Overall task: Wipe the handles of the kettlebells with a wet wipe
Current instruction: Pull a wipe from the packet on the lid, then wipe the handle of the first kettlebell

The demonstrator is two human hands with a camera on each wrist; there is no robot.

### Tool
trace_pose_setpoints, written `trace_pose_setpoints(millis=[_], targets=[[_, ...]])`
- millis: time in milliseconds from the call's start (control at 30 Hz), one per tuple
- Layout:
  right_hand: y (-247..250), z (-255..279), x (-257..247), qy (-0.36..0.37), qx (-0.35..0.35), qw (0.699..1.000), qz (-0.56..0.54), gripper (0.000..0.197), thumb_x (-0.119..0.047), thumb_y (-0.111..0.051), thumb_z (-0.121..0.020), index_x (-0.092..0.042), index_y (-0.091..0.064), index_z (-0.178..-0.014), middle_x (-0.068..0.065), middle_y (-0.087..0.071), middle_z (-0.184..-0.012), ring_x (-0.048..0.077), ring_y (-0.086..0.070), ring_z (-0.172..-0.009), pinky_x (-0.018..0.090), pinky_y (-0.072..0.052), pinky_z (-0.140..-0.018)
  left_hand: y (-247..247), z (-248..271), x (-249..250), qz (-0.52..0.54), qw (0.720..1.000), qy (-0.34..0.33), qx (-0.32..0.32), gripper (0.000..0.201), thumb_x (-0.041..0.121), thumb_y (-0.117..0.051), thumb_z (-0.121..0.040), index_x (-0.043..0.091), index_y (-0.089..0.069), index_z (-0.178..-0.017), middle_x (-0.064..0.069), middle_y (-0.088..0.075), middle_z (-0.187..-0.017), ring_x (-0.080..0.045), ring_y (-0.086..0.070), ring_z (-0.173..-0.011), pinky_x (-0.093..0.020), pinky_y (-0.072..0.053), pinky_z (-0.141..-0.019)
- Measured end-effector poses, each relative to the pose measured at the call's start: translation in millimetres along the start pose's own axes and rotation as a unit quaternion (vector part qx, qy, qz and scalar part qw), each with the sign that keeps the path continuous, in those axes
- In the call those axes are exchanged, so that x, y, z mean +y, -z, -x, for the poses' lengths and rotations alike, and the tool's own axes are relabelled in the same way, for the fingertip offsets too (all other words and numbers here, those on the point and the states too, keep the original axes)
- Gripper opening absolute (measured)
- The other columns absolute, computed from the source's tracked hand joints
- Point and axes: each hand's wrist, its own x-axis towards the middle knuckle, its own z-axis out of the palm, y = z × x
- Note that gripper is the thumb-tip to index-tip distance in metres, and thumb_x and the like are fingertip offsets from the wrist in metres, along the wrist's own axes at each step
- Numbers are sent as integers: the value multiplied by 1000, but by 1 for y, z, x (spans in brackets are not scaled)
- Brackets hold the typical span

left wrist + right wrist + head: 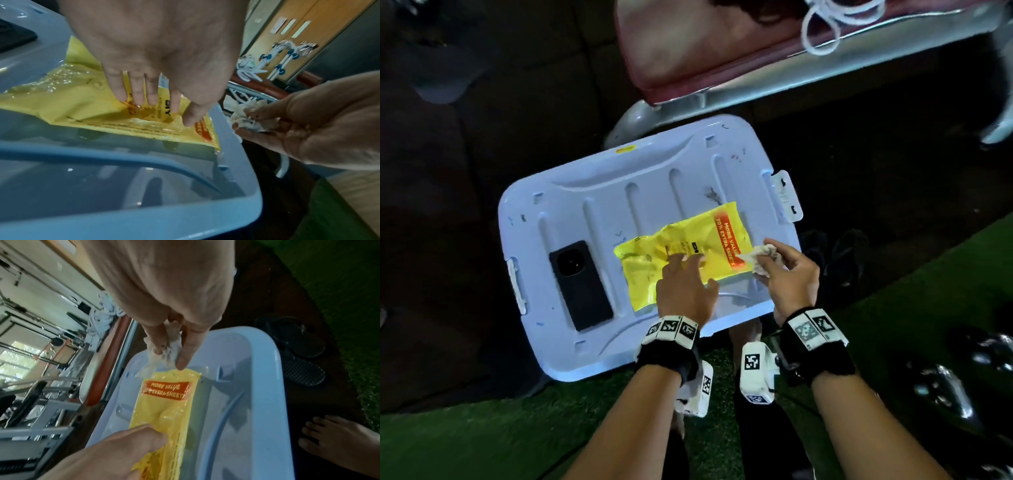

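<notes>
We see the left hand [681,291] with straight fingers pressing flat on the yellow pack [681,250], which lies on the pale lid [592,192]. Just right of it, the right hand [787,274] pinches a crumpled wipe [760,258] at the pack's end. A black phone [580,284] lies on the lid, left of the left hand. Shiny kettlebells [941,387] stand far right of the right hand.

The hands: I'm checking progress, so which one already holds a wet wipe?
The right hand pinches a crumpled white wipe. The left hand only presses straight fingers on the yellow wipe packet.
</notes>
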Motion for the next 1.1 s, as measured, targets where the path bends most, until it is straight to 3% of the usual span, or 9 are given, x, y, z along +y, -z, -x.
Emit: trace_pose_setpoints(millis=[100, 200, 267, 367, 467, 667, 800, 900, 1100], targets=[[30, 21, 9, 35, 40, 999, -1, 33, 2, -75, -85, -29, -78, -97, 10, -76, -103, 24, -74, -94, 40, -62, -83, 0, 25, 10, 41, 995, -75, 57, 48, 27, -68, -87, 24, -59, -134, -7, -49, -140, -31, -49, -129, -43, -46, -96], [75, 48, 25, 58, 90, 994, 6, 36, -2, -76, -84, -38, -78, -89, -2, -78, -96, 15, -74, -94, 38, -61, -89, -13, 53, 18, 78, 979, -179, 57, 47, 17, -71, -85, 17, -61, -131, -10, -53, -133, -34, -53, -123, -46, -47, -99], [113, 69, 41, 54, 133, 990, 0, 37, -6, -78, -83, -43, -78, -87, -10, -79, -91, 6, -74, -89, 33, -61, -86, -28, 72, 23, 107, 971, -214, 19, 43, 16, -70, -88, 18, -62, -130, -6, -52, -131, -28, -54, -122, -41, -46, -102], [177, 99, 70, 35, 190, 981, -13, 33, -5, -78, -83, -37, -79, -89, -9, -79, -92, 8, -74, -89, 36, -61, -87, -62, 96, 35, 96, 966, -234, -61, 39, 20, -68, -92, 25, -62, -130, 1, -54, -131, -17, -55, -122, -28, -43, -103], [241, 119, 104, 8, 232, 972, -19, 32, -4, -77, -82, -34, -79, -90, -8, -78, -97, 9, -73, -92, 37, -60, -89, -108, 112, 54, 74, 955, -256, -134, 36, 24, -66, -93, 31, -62, -128, 7, -60, -124, -13, -61, -114, -33, -49, -100], [360, 123, 195, 3, 301, 953, 22, 35, -8, -76, -83, -42, -77, -90, -15, -72, -99, -6, -69, -72, 10, -50, -52, -243, 125, 93, 57, 932, -278, -224, 33, 26, -69, -92, 38, -65, -122, 15, -67, -114, 0, -65, -104, -30, -56, -93], [415, 102, 272, 47, 290, 952, 90, 33, -9, -76, -85, -40, -77, -98, -20, -69, -100, -14, -63, -87, 5, -49, -69, -357, 111, 100, 35, 911, -300, -280, 41, 25, -70, -91, 37, -60, -129, 13, -65, -122, 0, -63, -104, -19, -52, -86], [439, 80, 324, 103, 277, 946, 130, 36, -4, -75, -84, -36, -78, -101, -24, -70, -96, -17, -62, -88, -1, -43, -69, -441, 91, 97, 44, 907, -286, -306, 52, 24, -75, -88, 35, -56, -135, 9, -61, -131, -7, -62, -111, -17, -49, -81], [460, 42, 391, 199, 245, 944, 98, 43, 6, -74, -82, -33, -81, -95, -19, -76, -96, 0, -73, -84, 16, -59, -66, -573, 45, 84, 39, 895, -310, -317, 85, 38, -92, -72, 32, -48, -144, 10, -50, -143, -13, -50, -131, -40, -44, -112]])
